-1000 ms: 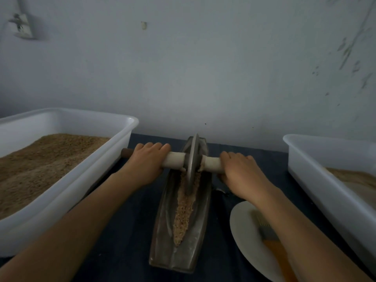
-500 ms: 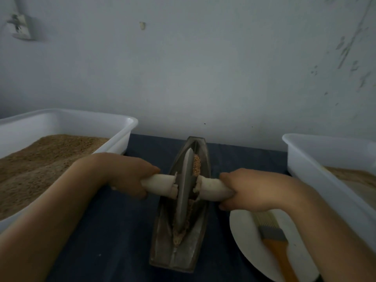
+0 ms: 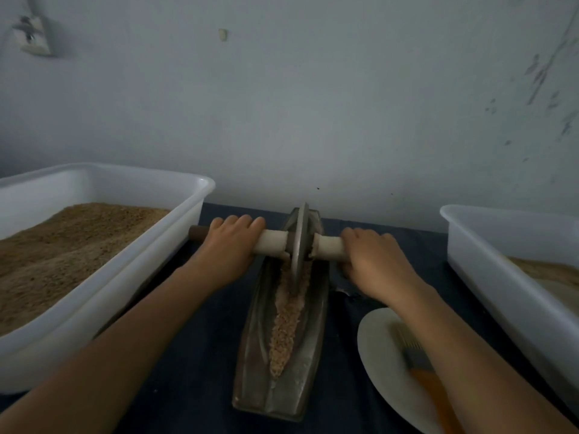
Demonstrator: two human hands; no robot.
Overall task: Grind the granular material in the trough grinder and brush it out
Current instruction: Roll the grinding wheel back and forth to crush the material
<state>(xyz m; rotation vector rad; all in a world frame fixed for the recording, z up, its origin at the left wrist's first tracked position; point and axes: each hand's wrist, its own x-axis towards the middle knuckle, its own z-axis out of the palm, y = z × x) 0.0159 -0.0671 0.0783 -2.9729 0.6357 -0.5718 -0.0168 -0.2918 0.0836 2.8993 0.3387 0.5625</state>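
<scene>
Since half a second ago the grinding wheel (image 3: pixel 298 242) has rolled to the trough grinder's (image 3: pixel 283 346) far end. Left hand (image 3: pixel 230 250) and right hand (image 3: pixel 372 261) curl fingers around its axle handle (image 3: pixel 271 241), wheel between them; granular material (image 3: pixel 288 321) lies nearer than the fingers.

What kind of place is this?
Likely a makeshift grinding workbench: a metal trough grinder on a dark cloth against a bare scuffed wall, between white tubs of brown granules.

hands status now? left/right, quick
Left hand: gripping the roller handle, left of the wheel.
Right hand: gripping the same handle, right end.
</scene>
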